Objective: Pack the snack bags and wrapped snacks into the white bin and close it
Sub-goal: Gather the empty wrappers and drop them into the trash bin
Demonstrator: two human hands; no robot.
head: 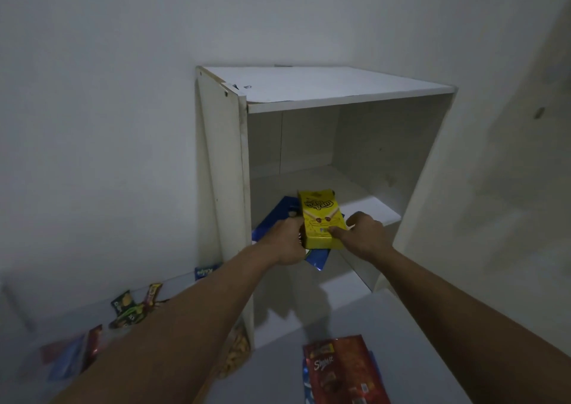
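Note:
A yellow snack box lies at the front of the shelf inside the open white cabinet. My left hand grips its left edge and my right hand holds its right edge, thumb on the front. A blue snack bag lies under the box and sticks out over the shelf edge. A red snack bag lies on the white surface at the bottom. Several small wrapped snacks lie to the lower left.
The cabinet stands against a grey-white wall, its upper compartment open to me. A small blue packet leans by the cabinet's left side. A bag of pale crackers sits under my left forearm. More wrapped snacks lie at far left.

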